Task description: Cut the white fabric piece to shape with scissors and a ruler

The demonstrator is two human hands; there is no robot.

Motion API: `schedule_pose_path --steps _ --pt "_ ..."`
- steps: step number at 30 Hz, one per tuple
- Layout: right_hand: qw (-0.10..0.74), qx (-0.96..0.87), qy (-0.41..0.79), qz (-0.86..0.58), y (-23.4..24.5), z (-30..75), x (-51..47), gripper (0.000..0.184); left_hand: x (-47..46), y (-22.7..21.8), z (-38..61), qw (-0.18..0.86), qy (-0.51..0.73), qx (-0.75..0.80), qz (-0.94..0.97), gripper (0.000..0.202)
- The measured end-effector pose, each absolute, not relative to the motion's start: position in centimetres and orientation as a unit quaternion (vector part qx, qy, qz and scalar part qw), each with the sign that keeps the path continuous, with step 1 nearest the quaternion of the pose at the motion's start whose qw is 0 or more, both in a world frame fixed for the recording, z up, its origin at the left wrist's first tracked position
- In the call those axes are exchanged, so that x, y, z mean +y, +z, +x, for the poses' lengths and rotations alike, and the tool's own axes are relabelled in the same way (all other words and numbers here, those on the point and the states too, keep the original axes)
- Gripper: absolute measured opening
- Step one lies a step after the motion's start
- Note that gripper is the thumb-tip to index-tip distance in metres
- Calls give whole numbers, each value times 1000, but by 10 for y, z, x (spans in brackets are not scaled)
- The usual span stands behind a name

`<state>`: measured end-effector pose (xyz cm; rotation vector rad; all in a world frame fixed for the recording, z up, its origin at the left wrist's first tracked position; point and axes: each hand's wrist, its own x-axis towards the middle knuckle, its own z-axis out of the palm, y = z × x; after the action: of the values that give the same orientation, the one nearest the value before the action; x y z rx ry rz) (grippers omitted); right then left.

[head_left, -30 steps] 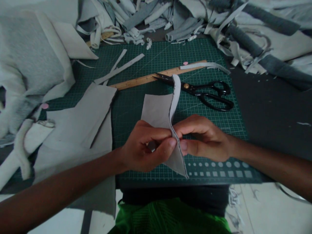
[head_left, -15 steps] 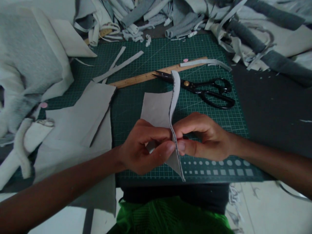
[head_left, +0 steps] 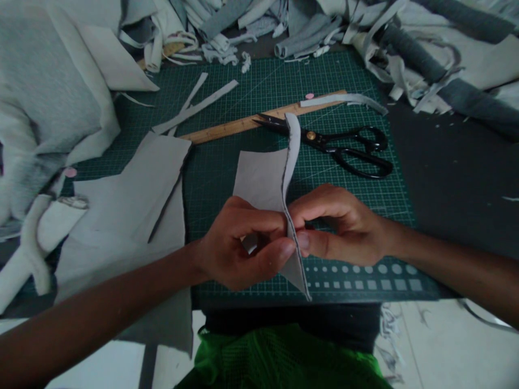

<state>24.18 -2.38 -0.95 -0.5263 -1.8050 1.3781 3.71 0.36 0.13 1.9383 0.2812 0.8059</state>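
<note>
A folded piece of grey fabric (head_left: pixel 259 181) rises near the centre of the frame, above a green gridded cutting mat (head_left: pixel 243 92). The left hand (head_left: pixel 243 246) and right hand (head_left: pixel 340 224) both grasp its folded edge, pinching it between thumbs and fingers. Higher up, black-handled scissors (head_left: pixel 348 146) lie with their blades beside a wooden ruler (head_left: pixel 219 132). Flat grey fabric panels (head_left: pixel 121 216) lie left of the hands, and heaped grey fabric offcuts (head_left: pixel 308 32) line the top of the frame.
</note>
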Motion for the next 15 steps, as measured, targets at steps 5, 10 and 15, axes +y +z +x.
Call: schedule_pose_path --steps 5,10,15 --pt "398 -709 545 -204 -11 242 -24 18 4 1 37 480 330 115 805 33" --pt "390 -705 557 -201 -9 243 -23 20 3 2 38 473 334 129 805 31" --pt "443 -649 572 -235 -5 240 -21 16 4 0 38 458 389 196 775 22"
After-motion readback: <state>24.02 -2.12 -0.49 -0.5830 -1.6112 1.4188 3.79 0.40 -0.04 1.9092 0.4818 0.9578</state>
